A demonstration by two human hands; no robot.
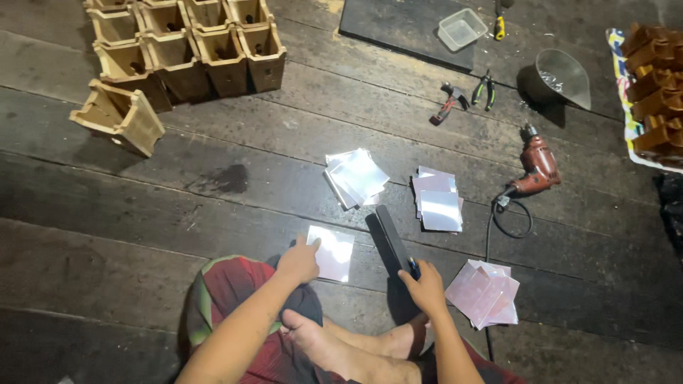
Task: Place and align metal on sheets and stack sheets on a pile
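Observation:
I sit on a dark plank floor. My left hand (299,260) presses down on the near left corner of a shiny square metal sheet (333,253) lying flat in front of me. My right hand (425,286) grips a blue-tipped pen or marker at the near end of a long dark straight bar (393,239), which lies just right of the sheet. A pinkish pile of similar squares (486,291) rests right of my right hand. Two further stacks of shiny squares (356,176) (437,201) lie beyond the bar.
Several open wooden boxes (188,50) stand at the far left, one (122,116) tipped over. A red electric drill (537,167) with its cable, pliers (486,89), a hammer (448,102), a metal bowl (562,77), a clear plastic tub (461,28) on a dark board, more boxes (651,85) far right.

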